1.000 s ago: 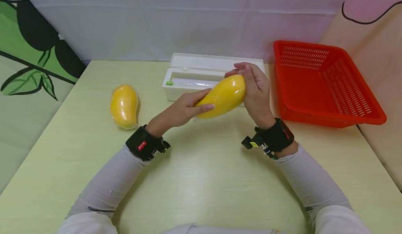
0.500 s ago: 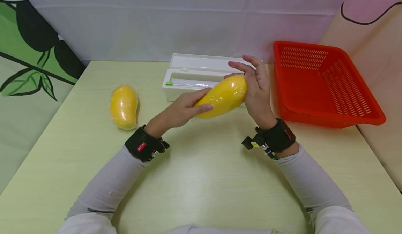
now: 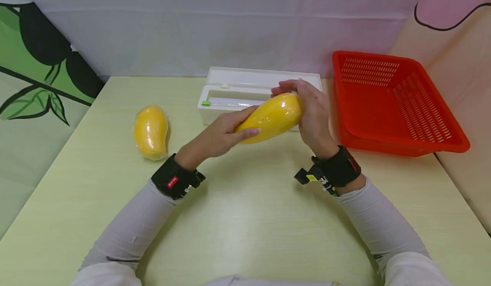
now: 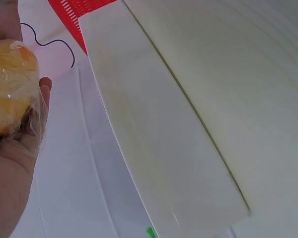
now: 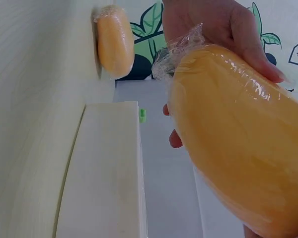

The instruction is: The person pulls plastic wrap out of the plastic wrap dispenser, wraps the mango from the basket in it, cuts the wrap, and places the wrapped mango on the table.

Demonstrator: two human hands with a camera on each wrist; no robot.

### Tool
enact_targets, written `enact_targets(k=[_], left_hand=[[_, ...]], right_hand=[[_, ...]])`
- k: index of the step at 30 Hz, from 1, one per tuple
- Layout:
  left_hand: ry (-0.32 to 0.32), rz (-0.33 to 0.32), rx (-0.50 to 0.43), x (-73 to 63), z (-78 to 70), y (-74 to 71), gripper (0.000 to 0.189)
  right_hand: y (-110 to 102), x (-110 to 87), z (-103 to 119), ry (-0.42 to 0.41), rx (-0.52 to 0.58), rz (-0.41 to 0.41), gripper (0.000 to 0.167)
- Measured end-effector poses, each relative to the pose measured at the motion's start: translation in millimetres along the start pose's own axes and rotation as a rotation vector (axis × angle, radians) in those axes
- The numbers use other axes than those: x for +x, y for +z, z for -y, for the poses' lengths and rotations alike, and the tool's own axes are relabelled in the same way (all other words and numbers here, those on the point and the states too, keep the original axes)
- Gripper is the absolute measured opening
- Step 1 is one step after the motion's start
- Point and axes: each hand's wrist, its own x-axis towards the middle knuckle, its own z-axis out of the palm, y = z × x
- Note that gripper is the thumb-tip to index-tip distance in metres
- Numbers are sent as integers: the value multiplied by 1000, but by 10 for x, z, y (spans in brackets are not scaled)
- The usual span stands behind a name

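Observation:
A yellow mango wrapped in clear cling film is held above the table between both hands. My left hand grips its lower left end, thumb on top and fingers underneath. My right hand lies against the other end, its fairly straight fingers reaching over the far side. In the right wrist view, loose crumpled film sticks out from the mango near the left palm. Another film-covered mango lies on the table at the left. Behind the hands stands a white cling film dispenser, lid raised, with a film roll inside.
A red plastic basket with slotted sides stands at the back right, beside the dispenser. Pale cloth hangs behind the table, and a printed cloth with leaves is at the left.
The fingers of my right hand spread and lifted half a second ago, and now they lie closer together over the mango's end. The left hand keeps its grip.

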Motion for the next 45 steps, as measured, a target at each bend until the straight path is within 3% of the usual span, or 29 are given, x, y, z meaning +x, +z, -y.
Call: enact_targets(k=[6,11,14,16,18,23,26,29,31,36,40,45], left_hand=[[9,-31,98,-13,1,-24,57],[17,-61,125,-4,3,-19,57],[25,-120,155,8,1,-13,57],[59,-192,178,16,4,-8,56],[138,-300,214,24,15,-3,53],[451,-692,304,62,-25,84,40],[610,-830,347,80,-115,199,35],[691,-821,412,75,-175,327,33],[702,-778,444,67,-181,402,36],[612,-732,492,53,-146,480,45],[544,-772,473,43,-123,446,46],[533,-816,399,53,-138,378,45]], right_hand=[[-16,3,1,92,-95,20,37],[-26,8,-22,73,-132,-13,38],[-31,9,-43,61,-119,-58,37],[-36,5,-48,52,-112,-89,37],[-40,4,-48,42,-115,-122,38],[-45,8,-12,16,-136,-195,36],[-34,12,7,-1,-97,-231,35],[-19,14,20,-20,-33,-256,33],[-4,10,29,-29,6,-263,32],[54,-7,59,-16,128,-274,31],[124,-32,90,24,169,-261,30],[178,-69,119,57,177,-243,30]])
